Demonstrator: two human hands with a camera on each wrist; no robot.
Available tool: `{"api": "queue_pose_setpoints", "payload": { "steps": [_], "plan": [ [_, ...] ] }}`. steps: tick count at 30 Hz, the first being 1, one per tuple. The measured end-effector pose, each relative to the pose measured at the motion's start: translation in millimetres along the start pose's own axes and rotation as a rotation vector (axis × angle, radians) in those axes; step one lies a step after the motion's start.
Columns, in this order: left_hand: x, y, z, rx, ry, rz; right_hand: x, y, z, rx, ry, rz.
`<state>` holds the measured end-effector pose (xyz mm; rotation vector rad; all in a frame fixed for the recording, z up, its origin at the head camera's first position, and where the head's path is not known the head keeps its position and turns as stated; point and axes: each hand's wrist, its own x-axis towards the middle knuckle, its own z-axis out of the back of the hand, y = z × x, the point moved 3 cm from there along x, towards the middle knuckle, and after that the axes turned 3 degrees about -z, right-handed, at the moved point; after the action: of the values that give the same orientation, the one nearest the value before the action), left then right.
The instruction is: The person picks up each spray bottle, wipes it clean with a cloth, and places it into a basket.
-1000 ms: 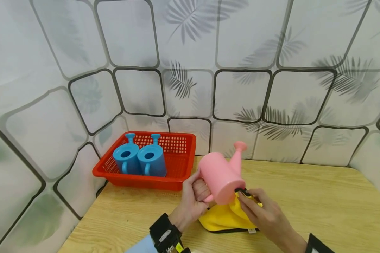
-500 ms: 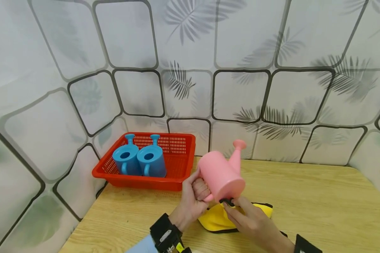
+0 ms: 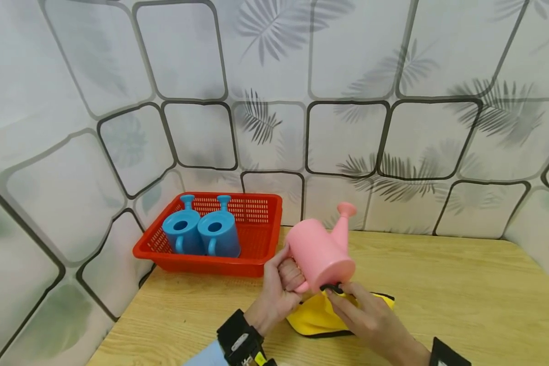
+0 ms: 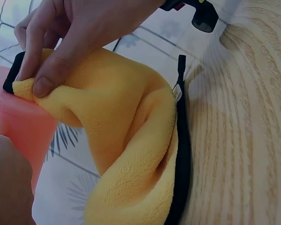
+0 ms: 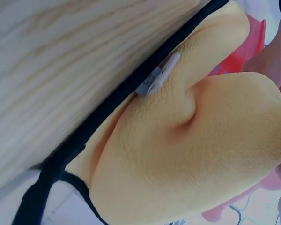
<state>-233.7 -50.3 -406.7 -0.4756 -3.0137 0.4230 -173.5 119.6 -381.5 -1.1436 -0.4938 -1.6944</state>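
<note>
A pink watering can [image 3: 317, 254] is held tilted over the table, its base toward me and its spout pointing up to the right. My left hand [image 3: 276, 290] grips it by the handle, fingers curled round. Below the base, my right hand [image 3: 370, 315] pinches a yellow cloth [image 3: 317, 315] with black edging, the pinched edge right at the base's lower rim. In the left wrist view, thumb and fingers hold the cloth [image 4: 126, 108] by its corner against the pink can [image 4: 37, 126]. The cloth [image 5: 187, 140] hangs in folds in the right wrist view, a small white label on it.
A red plastic basket [image 3: 261, 268] stands at the back left of the wooden table [image 3: 462, 295]. Two blue watering cans [image 3: 219, 236] sit side by side in its left part. Behind the table rises a patterned wall covering [image 3: 347, 137].
My right hand has moved left along the can's base with the cloth, then slightly back right. The left hand and the can have stayed nearly still.
</note>
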Motion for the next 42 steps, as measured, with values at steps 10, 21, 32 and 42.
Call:
{"api": "queue_pose_setpoints", "payload": {
  "steps": [10,21,32,42],
  "plan": [
    [-2.3,-0.2,3.8,0.021,-0.044,0.009,-6,-12,5.9,-0.106,0.006,-0.027],
    [-4.8,-3.4,7.4,0.082,-0.036,0.028,-13,-35,19.9,-0.120,-0.026,-0.163],
    [-4.6,-2.7,0.8,0.656,0.144,0.096,-24,-94,71.0,-0.214,-0.222,-0.526],
    [-11.2,-9.6,-12.2,1.270,0.264,-0.046,-32,-171,123.6,0.045,-0.255,-1.281]
  ]
}}
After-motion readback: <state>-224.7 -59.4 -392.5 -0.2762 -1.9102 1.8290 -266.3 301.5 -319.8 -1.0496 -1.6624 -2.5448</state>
